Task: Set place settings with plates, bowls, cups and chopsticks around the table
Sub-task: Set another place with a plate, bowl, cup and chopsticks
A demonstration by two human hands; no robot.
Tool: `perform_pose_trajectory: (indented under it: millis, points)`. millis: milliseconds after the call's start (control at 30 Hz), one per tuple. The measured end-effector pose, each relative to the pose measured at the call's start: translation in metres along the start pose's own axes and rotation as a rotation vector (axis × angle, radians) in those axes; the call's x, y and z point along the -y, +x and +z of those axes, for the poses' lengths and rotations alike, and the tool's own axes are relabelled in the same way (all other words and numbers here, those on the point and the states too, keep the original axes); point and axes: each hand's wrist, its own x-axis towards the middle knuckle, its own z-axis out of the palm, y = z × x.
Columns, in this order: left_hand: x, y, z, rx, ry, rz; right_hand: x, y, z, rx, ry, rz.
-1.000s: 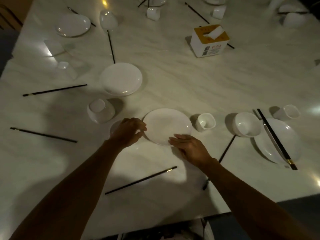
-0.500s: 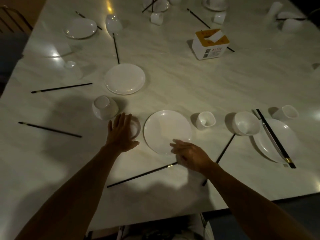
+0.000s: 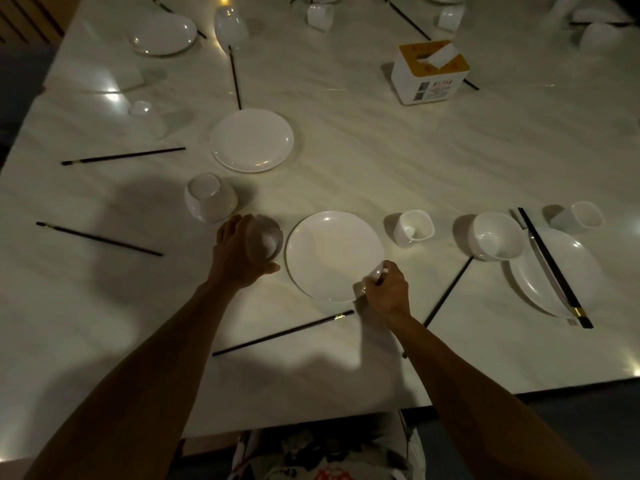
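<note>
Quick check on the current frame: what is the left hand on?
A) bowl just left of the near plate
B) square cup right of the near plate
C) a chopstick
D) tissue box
A: the left hand curls round the bowl just left of the near plate, while the square cup and tissue box sit well apart from it.

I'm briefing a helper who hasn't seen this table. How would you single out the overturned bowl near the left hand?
On the marble table, find the near edge, where the left hand grips a small bowl beside a white plate. Just beyond that hand sits the overturned bowl. Its base faces up, while the upright bowl farther right shows its hollow.
</note>
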Motion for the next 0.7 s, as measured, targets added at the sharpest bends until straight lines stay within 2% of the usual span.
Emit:
perform_pose_trajectory:
  millis: [400,700]
  points:
    - [-0.028,0.003,0.015,-0.112,-0.09,-0.122,-0.03,-0.038,0.001,0.072,0.027,-0.012]
    - [-0.04,0.004,0.015,-0.096,-0.145,-0.096,-0.034,-0.045,-0.001,0.107,0.01,-0.045]
